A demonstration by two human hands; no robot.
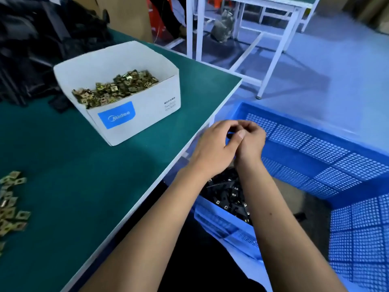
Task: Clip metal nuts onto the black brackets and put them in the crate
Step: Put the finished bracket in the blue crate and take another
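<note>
My left hand [219, 144] and my right hand [251, 138] are pressed together above the blue crate [315, 148], just past the table's right edge. Their fingers curl round a small dark piece [231, 134], a black bracket by the little that shows; most of it is hidden. Below my wrists, a heap of black brackets with metal nuts [229, 194] lies in the crate. A white cardboard box [134, 110] full of brass-coloured metal nuts [117, 86] stands on the green table [73, 165]. Loose nuts [10, 203] lie at the table's left edge.
A pile of black parts [42, 43] fills the table's far left corner. A white metal frame table [252, 39] stands on the grey floor beyond. The crate sits low on the right, beside the table's white edge.
</note>
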